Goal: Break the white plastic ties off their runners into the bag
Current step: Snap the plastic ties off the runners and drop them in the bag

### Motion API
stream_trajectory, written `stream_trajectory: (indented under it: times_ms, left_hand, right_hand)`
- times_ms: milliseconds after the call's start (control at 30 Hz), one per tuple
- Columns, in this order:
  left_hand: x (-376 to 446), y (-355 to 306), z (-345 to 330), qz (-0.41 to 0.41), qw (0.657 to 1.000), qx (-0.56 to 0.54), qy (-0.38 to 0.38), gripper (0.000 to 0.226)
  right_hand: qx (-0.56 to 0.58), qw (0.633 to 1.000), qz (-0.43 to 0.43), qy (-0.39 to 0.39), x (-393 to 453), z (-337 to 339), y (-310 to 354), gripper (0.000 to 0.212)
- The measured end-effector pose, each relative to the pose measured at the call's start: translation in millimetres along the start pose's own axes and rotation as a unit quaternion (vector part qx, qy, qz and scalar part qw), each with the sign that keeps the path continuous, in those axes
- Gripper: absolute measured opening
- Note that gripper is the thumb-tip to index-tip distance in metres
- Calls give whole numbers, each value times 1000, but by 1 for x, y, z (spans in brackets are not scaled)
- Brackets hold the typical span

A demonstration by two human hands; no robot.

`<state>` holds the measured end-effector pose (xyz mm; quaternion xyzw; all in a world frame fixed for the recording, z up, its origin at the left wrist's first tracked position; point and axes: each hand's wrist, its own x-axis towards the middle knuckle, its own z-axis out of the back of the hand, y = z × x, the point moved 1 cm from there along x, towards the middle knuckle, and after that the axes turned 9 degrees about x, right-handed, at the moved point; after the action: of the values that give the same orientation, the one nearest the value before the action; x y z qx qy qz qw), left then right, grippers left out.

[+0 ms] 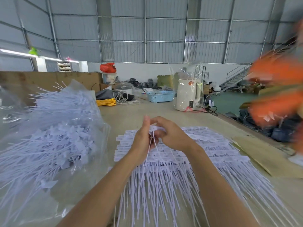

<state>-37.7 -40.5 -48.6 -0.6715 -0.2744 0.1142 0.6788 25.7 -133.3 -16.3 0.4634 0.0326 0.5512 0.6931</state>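
Between both hands [154, 136], a white tie [150, 150] hangs over the stack [213, 149].

Even, soft daylight fills your wide-angle view, bright across the tabletop [147, 110] with only faint shadows. A strip light [24, 54] glows at upper left. Wall lines bow toward the edges, and an orange shape [277, 89] at right smears into heavy motion blur; the centre stays sharp.

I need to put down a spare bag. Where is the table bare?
Bare table lies beyond both hands, bordered by the yellow cord, blue basket and white kettle. Crowded: clear bag left, pile of ties centre, cardboard right.
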Motion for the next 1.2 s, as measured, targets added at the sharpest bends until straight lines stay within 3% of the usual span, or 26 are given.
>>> stream_trajectory:
  times_ms: [100,233,300,367,533,700,833,933,1033,1133,1200]
  left_hand:
    - [-3,5,-1,-26,996,68,-54,46]
    - [-2,4,9,-31,992,54,-112,33]
    - [-3,2,10,-35,991,57,-112,34]
    - [-3,2,10,-41,990,81,-107,34]
    - [-1,7,15,31,991,93,-96,42]
    - [0,6,13,83,994,20,-70,40]
    - [-6,-9,6,115,993,27,-24,38]
    - [-19,-39,10,164,981,17,99,45]
    - [-31,-77,20,131,977,-4,168,57]
    - [-36,-98,43,57,992,66,93,46]
    - [-34,-100,74,35,987,153,21,34]
  right_hand:
    - [15,1000,-1,-5,-2,-3,-3,37]
    - [-5,999,-31,-27,-3,3,-10,34]
    - [-9,998,-64,19,-6,5,-15,23]
    - [3,995,-87,55,-8,4,-19,30]
    - [-29,997,-67,-14,-4,10,-23,31]
    - [8,998,-46,-35,-4,11,-27,6]
    - [29,998,-36,-53,-3,10,-29,3]
    - [-63,991,-74,-91,-7,19,-48,5]
    - [-84,981,-124,-124,-14,31,-65,6]
    - [-29,980,-84,-178,-8,29,-60,6]
    - [-34,983,-72,-166,-4,23,-53,5]
